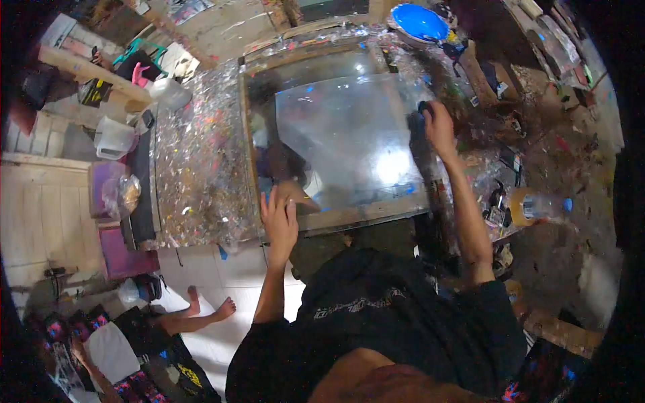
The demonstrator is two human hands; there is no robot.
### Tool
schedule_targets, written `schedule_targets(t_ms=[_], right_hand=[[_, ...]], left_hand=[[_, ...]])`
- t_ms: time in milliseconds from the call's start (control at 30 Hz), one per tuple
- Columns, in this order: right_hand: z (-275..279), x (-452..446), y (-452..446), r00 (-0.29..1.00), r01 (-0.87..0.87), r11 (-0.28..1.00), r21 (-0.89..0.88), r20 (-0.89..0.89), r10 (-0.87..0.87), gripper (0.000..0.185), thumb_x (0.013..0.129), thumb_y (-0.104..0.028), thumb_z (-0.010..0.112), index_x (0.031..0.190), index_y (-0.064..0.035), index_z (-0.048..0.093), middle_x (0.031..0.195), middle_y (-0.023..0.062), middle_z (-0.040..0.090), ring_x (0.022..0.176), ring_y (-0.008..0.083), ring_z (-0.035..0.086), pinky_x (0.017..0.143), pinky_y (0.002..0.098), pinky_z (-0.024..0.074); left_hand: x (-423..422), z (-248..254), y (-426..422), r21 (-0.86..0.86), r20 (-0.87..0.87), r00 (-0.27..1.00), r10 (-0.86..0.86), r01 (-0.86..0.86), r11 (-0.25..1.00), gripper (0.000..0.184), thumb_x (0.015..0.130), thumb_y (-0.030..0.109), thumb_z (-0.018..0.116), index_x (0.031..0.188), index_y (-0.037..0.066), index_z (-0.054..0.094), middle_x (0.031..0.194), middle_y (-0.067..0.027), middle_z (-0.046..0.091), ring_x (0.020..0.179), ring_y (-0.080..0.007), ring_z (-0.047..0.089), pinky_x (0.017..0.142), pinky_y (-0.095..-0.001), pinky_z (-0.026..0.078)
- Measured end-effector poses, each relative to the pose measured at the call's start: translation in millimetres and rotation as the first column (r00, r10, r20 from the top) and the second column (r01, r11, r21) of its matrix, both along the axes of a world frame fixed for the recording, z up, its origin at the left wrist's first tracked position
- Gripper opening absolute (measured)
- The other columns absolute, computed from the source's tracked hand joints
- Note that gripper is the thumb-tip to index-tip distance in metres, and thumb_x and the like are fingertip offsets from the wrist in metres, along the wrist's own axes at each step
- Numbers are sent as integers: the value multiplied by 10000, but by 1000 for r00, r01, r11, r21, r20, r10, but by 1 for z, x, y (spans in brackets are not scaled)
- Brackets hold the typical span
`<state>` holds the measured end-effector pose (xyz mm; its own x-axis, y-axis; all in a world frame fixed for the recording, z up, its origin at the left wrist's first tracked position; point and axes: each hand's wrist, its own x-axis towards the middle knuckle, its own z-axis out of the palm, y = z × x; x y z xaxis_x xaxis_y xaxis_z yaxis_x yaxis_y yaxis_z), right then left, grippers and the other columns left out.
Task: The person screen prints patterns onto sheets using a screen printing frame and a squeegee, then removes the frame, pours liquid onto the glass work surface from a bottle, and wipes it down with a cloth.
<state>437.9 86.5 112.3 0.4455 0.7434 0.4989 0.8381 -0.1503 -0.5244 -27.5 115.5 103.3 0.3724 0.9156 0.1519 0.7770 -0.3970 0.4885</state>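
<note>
A wood-edged frame [250,134] with a glossy, glass-like surface lies on the paint-spattered bench in front of me. Light glares off its right side, and a pale sheet-like area [336,127] fills much of its middle. My left hand [278,218] rests with fingers spread on the frame's near left corner. By the right edge, my right hand [440,127] is closed round a small dark object [423,107], mostly covered by the fingers, so its kind is unclear. Several blue specks dot the glossy surface.
A blue bowl [420,23] stands at the far right of the bench. White plastic tubs [115,137] sit left, and a bottle with a blue cap [547,206] lies right. At lower left another person's legs [201,316] stretch over the floor, near dark printed cloths [181,376].
</note>
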Motion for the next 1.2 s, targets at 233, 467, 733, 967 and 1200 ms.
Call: schedule_targets(t_ms=[233,467,733,967,1200], right_hand=[[-74,-210,74,751,-642,766,-37,-232,618,322,999,-131,433,1261,17,548,1321,234,523,1217,399,496,1118,472,318],[-85,-165,235,767,-575,807,-136,-432,474,378,1014,-220,402,1276,7,553,1305,186,554,1222,321,531,1080,488,359],[-59,-154,243,773,-265,937,-226,531,347,321,915,-132,468,1176,-12,610,1189,150,628,1105,319,591,986,448,443],[-33,-88,87,957,-92,995,39,-271,99,299,863,-23,552,1149,3,636,1163,209,660,1115,374,612,961,414,482],[28,-19,-66,987,-95,994,-62,-134,86,214,854,-82,644,1047,10,659,984,203,667,926,389,646,833,433,512]], left_hand=[[15,-22,5,-50,92,977,193,-189,981,299,957,306,581,1070,36,644,1517,-167,388,1421,-441,247,1148,-564,184],[32,-22,50,-77,-26,961,277,-278,957,247,899,311,638,959,74,675,1537,-179,335,1425,-463,220,1127,-628,154],[67,-12,131,-92,-49,946,319,-323,942,269,812,333,700,938,95,692,1516,-236,319,1390,-463,269,1097,-628,203],[142,23,122,265,-35,891,-452,445,855,214,757,145,683,928,16,680,1358,-234,525,1207,-443,510,1037,-502,414],[214,-16,-3,171,-316,647,-695,759,629,655,824,76,601,1448,78,403,1473,-181,449,1340,-411,435,1099,-493,378]])
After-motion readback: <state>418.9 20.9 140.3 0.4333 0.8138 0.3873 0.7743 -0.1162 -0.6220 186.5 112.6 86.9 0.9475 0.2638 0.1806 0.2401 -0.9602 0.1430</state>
